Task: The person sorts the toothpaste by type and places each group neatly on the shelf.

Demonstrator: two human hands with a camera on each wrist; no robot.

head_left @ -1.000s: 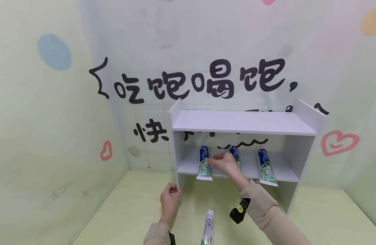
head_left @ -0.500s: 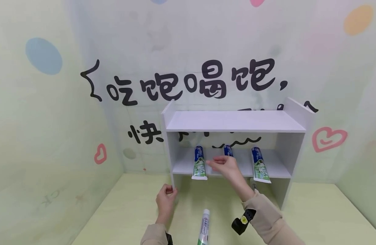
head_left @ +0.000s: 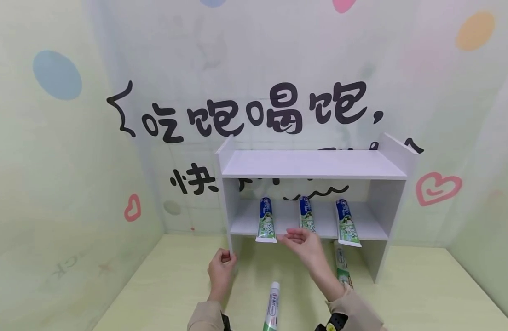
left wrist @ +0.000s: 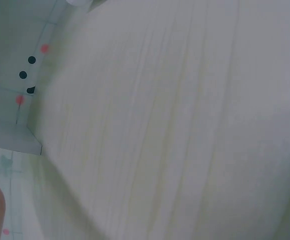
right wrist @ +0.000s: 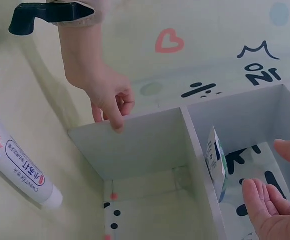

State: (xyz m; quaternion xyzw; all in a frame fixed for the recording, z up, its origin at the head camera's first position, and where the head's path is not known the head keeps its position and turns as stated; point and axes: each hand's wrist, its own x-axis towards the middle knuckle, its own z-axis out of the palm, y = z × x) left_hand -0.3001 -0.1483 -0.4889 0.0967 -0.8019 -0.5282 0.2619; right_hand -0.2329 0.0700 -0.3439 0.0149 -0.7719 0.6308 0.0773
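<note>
A small white two-tier shelf [head_left: 314,164] stands against the wall. My left hand [head_left: 222,271] grips the lower front edge of its left side panel; in the right wrist view the thumb lies on one face of that panel. On the middle board lie three blue-and-green toothpaste tubes: a left one [head_left: 266,221], a middle one [head_left: 306,212] and a right one [head_left: 348,224], their flat ends at the front. My right hand [head_left: 309,253] hovers before the board between the left and middle tubes, holding nothing, thumb and fingers apart. It covers the middle tube's front end.
A white-and-green toothpaste tube [head_left: 272,305] lies on the pale yellow table [head_left: 419,294] before the shelf. Another white-and-green tube [head_left: 342,264] is under the board at the right, partly hidden by my right arm. Printed walls close off the back and sides.
My right hand has drawn back and down from the left toothpaste tube, baring more of the middle one and the tube below. My left hand keeps its grip. The head view has shifted slightly.
</note>
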